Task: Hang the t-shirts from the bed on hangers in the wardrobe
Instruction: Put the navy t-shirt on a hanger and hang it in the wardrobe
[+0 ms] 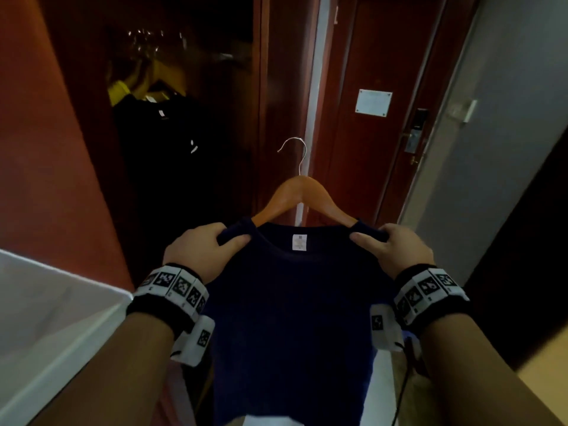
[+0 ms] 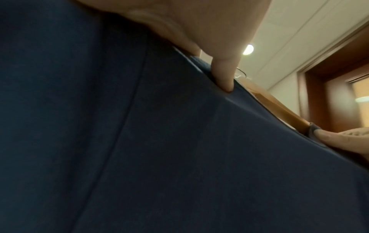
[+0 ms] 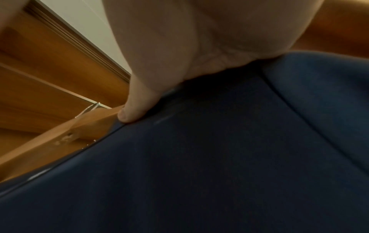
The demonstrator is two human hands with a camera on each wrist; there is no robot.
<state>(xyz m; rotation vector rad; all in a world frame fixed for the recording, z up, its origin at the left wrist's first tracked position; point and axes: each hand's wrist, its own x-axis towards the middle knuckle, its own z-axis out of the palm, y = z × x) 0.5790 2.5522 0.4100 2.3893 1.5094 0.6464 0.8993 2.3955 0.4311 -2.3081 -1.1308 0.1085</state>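
A navy t-shirt (image 1: 292,302) hangs on a wooden hanger (image 1: 299,192) with a metal hook (image 1: 295,149), held up in front of me. My left hand (image 1: 212,244) grips the shirt's left shoulder over the hanger arm. My right hand (image 1: 387,247) grips the right shoulder the same way. In the left wrist view my thumb presses the navy t-shirt (image 2: 159,141) near the wooden hanger (image 2: 279,107). In the right wrist view my thumb pinches the navy t-shirt (image 3: 199,165) by the wooden hanger (image 3: 60,134). The open wardrobe (image 1: 172,124) stands ahead left.
Inside the wardrobe hang a black t-shirt (image 1: 159,130) and a yellow garment (image 1: 123,90). A white bed edge (image 1: 55,309) lies at the lower left. A dark wooden door (image 1: 378,103) with a lock (image 1: 413,136) is ahead right, and a grey wall (image 1: 491,149) is further right.
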